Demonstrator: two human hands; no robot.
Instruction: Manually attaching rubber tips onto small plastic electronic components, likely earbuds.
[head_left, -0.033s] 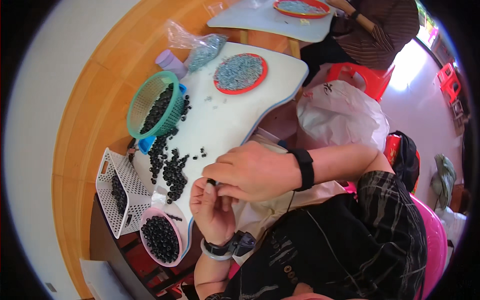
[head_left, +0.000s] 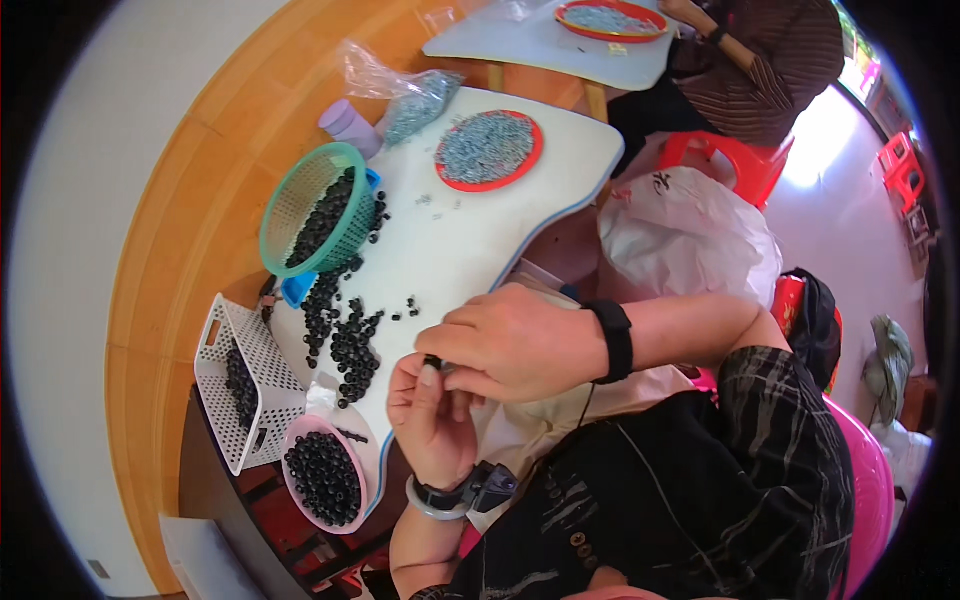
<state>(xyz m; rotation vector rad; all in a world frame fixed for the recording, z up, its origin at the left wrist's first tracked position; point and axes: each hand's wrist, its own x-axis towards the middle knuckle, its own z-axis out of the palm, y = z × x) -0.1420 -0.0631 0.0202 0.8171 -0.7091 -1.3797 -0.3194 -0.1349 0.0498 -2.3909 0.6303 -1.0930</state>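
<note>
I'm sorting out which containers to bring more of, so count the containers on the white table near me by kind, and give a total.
Baskets: 2, a green round basket and a white square basket, both with black beads.
Pink bowl: 1, full of black beads.
Red plate: 1, with grey bits.
Clear bag: 1, with grey bits.
Total: 5

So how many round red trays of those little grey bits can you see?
2. One red tray sits on the near white table, beyond the green basket. The other red tray is on the far table, partly cut off by the picture's top edge.
</note>
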